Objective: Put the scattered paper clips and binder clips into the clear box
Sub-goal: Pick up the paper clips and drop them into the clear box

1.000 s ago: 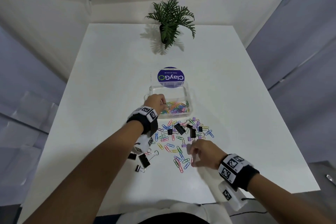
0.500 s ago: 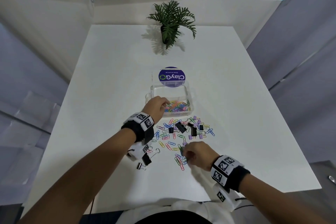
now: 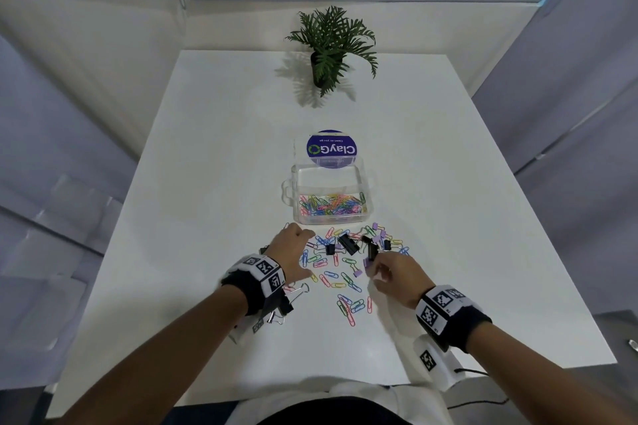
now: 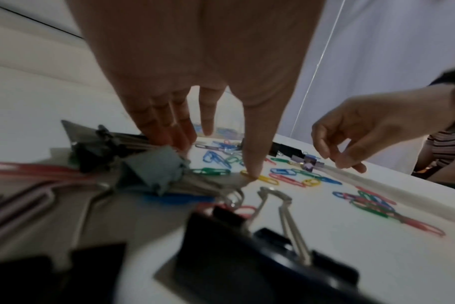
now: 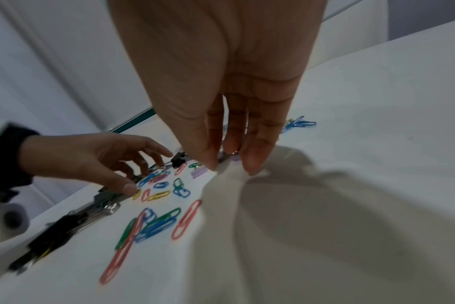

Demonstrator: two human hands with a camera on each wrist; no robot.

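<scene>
One clear plastic box [image 3: 331, 217] with side handles stands open near the middle of the white table [image 3: 483, 217], its round blue-labelled lid [image 3: 331, 148] propped upright at the far rim. A heap of coloured wire paper clips [image 3: 329, 205] already lies on its floor (too tangled to count).

Just in front of the box the rest are still scattered: several dozen loose coloured paper clips [image 3: 336, 274], a separate bunch of roughly eight nearer the person [image 3: 350, 307], about five black binder clips [image 3: 347, 243] in the middle of the spread, about three small lilac binder clips [image 3: 379, 235] among them, and at least two more black binder clips with silver wire handles [image 3: 284, 304] beneath the left wrist.

The left hand [image 3: 293, 252] is spread with straight fingers over the left edge of the scatter; its thumb tip presses down on a yellow paper clip [image 4: 260, 178], and it grips nothing.

The right hand [image 3: 393, 272] hovers at the right edge with fingers bent towards the thumb, fingertips [image 5: 255, 164] low at the table beside a lilac binder clip [image 5: 199, 171]; whether they have pinched anything I cannot tell.

One potted green plant [image 3: 328, 52] stands at the far end of the table.
</scene>
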